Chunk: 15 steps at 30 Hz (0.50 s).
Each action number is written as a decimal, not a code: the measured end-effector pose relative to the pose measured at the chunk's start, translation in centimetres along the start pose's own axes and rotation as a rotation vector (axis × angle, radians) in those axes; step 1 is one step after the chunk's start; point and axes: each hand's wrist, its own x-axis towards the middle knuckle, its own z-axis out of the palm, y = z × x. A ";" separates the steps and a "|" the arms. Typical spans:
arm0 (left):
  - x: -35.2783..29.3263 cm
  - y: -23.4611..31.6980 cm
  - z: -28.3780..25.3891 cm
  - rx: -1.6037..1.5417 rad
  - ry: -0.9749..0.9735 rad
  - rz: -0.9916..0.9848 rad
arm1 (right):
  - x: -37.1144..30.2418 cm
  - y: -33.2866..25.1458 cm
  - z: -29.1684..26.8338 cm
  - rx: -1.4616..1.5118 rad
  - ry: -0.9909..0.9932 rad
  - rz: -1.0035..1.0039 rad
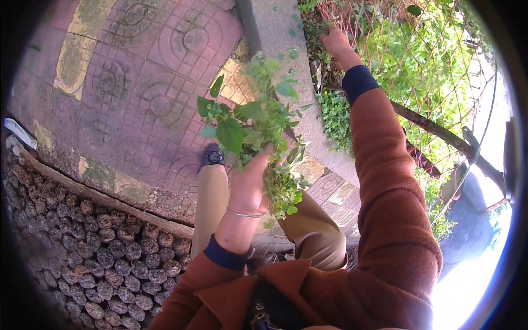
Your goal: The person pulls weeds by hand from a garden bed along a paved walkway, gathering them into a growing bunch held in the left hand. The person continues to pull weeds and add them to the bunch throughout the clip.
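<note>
paving (132, 99), curb (276, 33), wire fence (421, 63) near right hand (335, 43)

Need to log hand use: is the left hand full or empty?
Full: the left hand holds a leafy green bunch, leaves spilling past its grip.

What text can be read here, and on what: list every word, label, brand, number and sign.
None can be read.
Paving tiles: raised rings and grids, no lettering seen.
Black item at the chest: small metallic marks, too small to tell whether they are letters.
Shoe: a pale shape, too small to make out.
Leafy bunch in the left hand: no label seen.
</note>
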 end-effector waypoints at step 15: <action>-0.6 0.0 -0.4 -0.031 -0.075 -0.031 | -1.4 -2.1 2.9 0.026 0.003 0.085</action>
